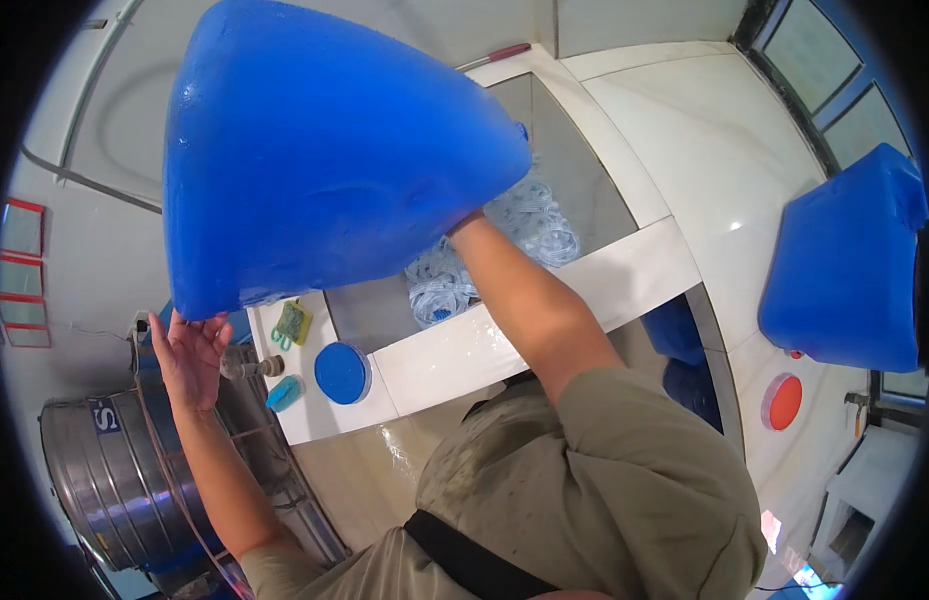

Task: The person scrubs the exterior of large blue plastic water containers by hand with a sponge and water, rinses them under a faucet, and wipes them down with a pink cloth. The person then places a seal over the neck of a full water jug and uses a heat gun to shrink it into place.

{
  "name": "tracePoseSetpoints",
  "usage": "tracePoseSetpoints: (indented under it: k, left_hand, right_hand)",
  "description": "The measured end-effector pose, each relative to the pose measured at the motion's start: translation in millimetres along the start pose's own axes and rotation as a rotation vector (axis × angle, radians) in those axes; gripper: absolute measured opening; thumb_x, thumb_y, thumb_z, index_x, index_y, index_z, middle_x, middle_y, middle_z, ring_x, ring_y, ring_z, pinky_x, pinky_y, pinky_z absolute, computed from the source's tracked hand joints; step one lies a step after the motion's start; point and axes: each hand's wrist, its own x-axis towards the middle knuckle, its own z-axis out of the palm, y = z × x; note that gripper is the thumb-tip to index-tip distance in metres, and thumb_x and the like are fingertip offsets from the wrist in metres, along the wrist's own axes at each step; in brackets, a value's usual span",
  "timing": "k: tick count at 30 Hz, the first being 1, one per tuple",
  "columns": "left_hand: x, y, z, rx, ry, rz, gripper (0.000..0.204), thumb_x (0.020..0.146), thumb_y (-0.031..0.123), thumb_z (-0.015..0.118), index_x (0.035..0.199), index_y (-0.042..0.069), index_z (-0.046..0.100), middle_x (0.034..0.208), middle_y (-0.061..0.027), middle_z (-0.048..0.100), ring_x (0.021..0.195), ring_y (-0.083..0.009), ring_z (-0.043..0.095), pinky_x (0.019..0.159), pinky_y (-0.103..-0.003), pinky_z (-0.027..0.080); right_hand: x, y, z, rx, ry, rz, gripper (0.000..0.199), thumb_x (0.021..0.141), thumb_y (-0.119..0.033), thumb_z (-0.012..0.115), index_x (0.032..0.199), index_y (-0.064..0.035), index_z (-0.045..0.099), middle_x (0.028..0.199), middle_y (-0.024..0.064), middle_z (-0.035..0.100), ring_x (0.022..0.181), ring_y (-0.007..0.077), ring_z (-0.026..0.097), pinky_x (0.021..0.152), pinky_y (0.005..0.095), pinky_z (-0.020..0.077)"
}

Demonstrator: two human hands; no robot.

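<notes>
Head view. A large blue water jug (324, 150) is held up, tilted, above a tiled basin (574, 170); its bottom faces the camera and its neck end points down toward the basin. The left hand (191, 352) is under the jug's lower left corner, palm open and fingers spread, fingertips touching or just below the edge; contact is not fully clear. The right hand is hidden behind the jug's right side; only the forearm (529, 300) shows, so the state of its fingers cannot be told.

Inside the basin, below the jug, lie clear plastic rings or caps (529, 225). On the basin's near ledge (454, 350) sit a blue lid (341, 373), a green sponge (291, 322) and a small blue brush (283, 393). Well right of the basin stands a second blue jug (844, 265), with a red lid (783, 402) near it. Left of the basin is a steel tank (104, 470).

Judgement: the load is bulky and wet-looking. The left palm should sit flat under the corner, the weight shared between both hands, and the neck kept over the basin.
</notes>
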Motion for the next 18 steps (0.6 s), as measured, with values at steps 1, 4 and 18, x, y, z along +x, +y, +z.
tracePoseSetpoints:
  k: [1, 4, 18]
  left_hand:
    - [-2, 2, -5, 0.016, 0.021, 0.006, 0.065, 0.102, 0.063, 0.035, 0.128, 0.006, 0.054, 0.114, -0.0077, 0.065, 0.105, -0.0197, 0.063, 0.093, -0.034, 0.052]
    - [-4, -6, -18, 0.096, 0.116, 0.035, 0.066, 0.103, 0.061, 0.035, 0.138, 0.007, 0.048, 0.126, -0.0081, 0.059, 0.114, -0.0194, 0.059, 0.098, -0.035, 0.049]
    - [-12, -63, 1, 0.270, 0.194, 0.108, 0.072, 0.101, 0.055, 0.047, 0.151, 0.006, 0.036, 0.147, -0.0129, 0.046, 0.123, -0.0203, 0.053, 0.099, -0.035, 0.045]
  right_hand:
    - [1, -4, 4, -0.002, -0.005, -0.012, 0.012, 0.082, -0.014, 0.071, 0.081, -0.0038, 0.067, 0.085, 0.0144, 0.070, 0.080, 0.0246, 0.067, 0.071, 0.0341, 0.0514]
    - [4, -34, 12, -0.071, -0.002, -0.083, 0.011, 0.082, -0.014, 0.071, 0.082, -0.0039, 0.067, 0.086, 0.0146, 0.070, 0.080, 0.0250, 0.067, 0.071, 0.0346, 0.0514]
    - [-3, -84, 147, -1.983, -0.477, -1.145, 0.008, 0.076, -0.009, 0.072, 0.079, -0.0047, 0.068, 0.089, 0.0142, 0.070, 0.087, 0.0330, 0.067, 0.076, 0.0417, 0.0529]
